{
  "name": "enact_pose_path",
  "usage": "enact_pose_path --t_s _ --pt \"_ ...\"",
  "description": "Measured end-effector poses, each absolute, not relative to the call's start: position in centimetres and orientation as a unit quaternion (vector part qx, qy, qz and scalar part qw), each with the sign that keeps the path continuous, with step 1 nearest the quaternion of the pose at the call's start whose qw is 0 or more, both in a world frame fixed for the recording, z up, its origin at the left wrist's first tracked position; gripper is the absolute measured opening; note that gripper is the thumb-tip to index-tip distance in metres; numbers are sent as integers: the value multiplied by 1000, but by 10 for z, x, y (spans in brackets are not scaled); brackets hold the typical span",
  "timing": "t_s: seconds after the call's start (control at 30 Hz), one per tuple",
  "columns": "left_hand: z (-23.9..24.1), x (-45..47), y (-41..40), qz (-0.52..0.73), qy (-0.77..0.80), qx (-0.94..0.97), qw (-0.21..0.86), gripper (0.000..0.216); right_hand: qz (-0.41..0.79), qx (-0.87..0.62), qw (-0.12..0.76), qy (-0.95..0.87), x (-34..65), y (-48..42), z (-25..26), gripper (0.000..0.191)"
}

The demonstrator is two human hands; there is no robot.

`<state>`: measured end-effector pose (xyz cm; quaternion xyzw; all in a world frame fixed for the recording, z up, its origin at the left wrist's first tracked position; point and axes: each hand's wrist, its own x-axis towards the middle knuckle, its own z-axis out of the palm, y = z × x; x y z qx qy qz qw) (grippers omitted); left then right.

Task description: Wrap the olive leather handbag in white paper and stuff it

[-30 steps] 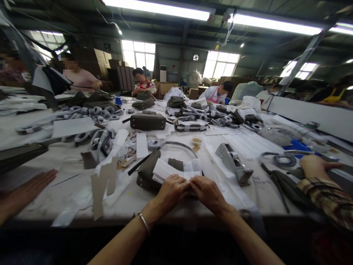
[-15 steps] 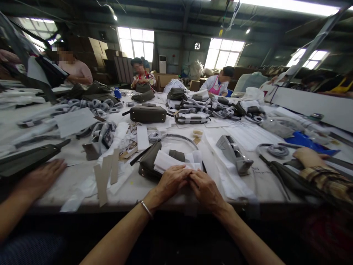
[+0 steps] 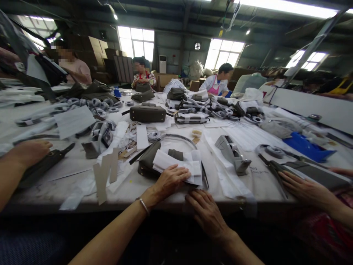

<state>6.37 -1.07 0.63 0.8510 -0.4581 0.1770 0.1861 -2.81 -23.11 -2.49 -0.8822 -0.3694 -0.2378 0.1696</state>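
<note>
The left hand (image 3: pixel 172 179) lies flat, fingers straight and close together, on folded white sheets (image 3: pixel 178 165) that cover the front of a dark olive bag (image 3: pixel 149 160). The right hand (image 3: pixel 205 209) is apart from the bag, at the near edge of the surface (image 3: pixel 264 195), its fingers loosely bent and slightly parted; what is under its palm is hidden. A smooth metal bracelet (image 3: pixel 143 206) rings the left wrist.

The bag rests on the surface just ahead of both hands, its sides soft and matt, small round studs at the lower corner. A thin wrapped strap (image 3: pixel 187 139) arches behind it. To its right, thin white film (image 3: pixel 224 176) spreads in wrinkled layers, and a grey angular tape dispenser (image 3: pixel 234 154) hems in that side. To its left lie stiff, flat cardboard strips (image 3: pixel 100 180), crumpled clear plastic (image 3: pixel 78 198) and a tangle of scraps (image 3: pixel 129 141); a second dispenser (image 3: pixel 97 139) stands beyond the strips.

Farther back, another olive bag (image 3: pixel 148 114) sits boxlike and upright, beside a crowded pile of wrapped bags (image 3: pixel 198 106). At the far left a co-worker's hand (image 3: pixel 29 152) is over a dark bag; at the right another's hand (image 3: pixel 302 189) rests against a dark, flat-sided one, near a glossy blue piece (image 3: pixel 309 147).
</note>
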Motion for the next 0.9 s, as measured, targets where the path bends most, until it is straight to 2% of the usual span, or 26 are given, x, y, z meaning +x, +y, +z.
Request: enact_pose_path --t_s 0.13,0.33,0.47,0.67,0.77,0.9 --pt "6 65 -11 198 -461 848 170 32 -273 -857 233 -369 -15 -221 -31 43" --pt "11 75 -15 215 -438 855 176 31 -281 -817 370 -341 -2 -236 6 26" --pt "6 77 -15 230 -433 851 187 30 -247 -809 373 -381 -11 -243 17 29" --pt "-4 73 -8 240 -445 845 173 34 -200 -818 362 -401 -36 -231 -12 32" --pt "-4 71 -5 269 -469 827 152 38 -219 -813 380 -383 -41 -217 -23 28" --pt "-17 81 -4 353 -479 792 135 46 -288 -768 457 -344 -24 -199 -23 26"
